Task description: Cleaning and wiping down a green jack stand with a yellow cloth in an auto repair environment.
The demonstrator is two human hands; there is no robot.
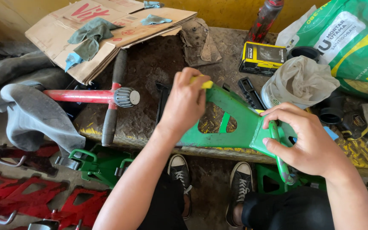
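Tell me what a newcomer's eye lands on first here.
The bright green metal bracket at centre, lying across the dirty bench edge; the left hand presses a yellow piece against it and the right hand grips its end. Next come the red-handled tool to the left and red brackets on the floor.

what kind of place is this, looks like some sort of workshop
Probably a small repair or metalwork workshop. A grimy workbench holds a red hand tool, and red metal brackets lie on the floor. The left hand and right hand grip a green metal bracket.
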